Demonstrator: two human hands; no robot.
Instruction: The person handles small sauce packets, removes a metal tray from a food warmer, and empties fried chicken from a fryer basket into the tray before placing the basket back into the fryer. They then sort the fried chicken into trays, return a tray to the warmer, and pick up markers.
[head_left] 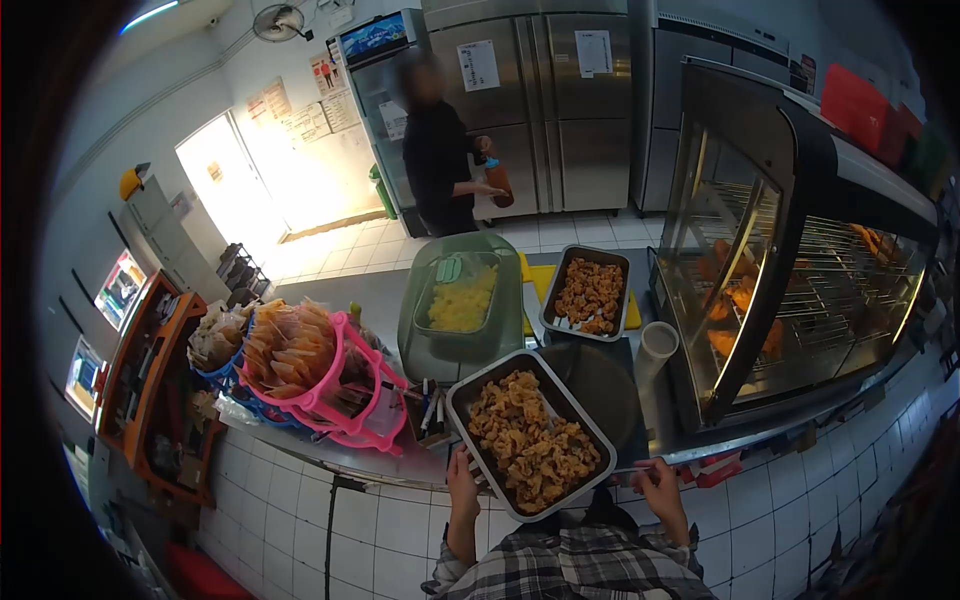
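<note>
My left hand (463, 492) is closed on the near left edge of a metal tray (462, 408), which tilts over the counter's front edge. Pieces of crispy fried food (530, 440) fill much of this tray. To its right, my right hand (658, 490) is closed in a pinch around something thin that I cannot make out. A dark round pan or lid (605, 390) lies partly hidden behind the tray. Farther back is a second tray (546, 318) with similar fried pieces (590, 293).
A glass warming cabinet (790, 250) stands right, beside a tall clear cup (655, 348). Left are a pink basket (385, 400) of packets and a green-lidded container (420, 350) with yellow food. Across the counter, another person (437, 160) holds an orange-brown bottle (499, 186).
</note>
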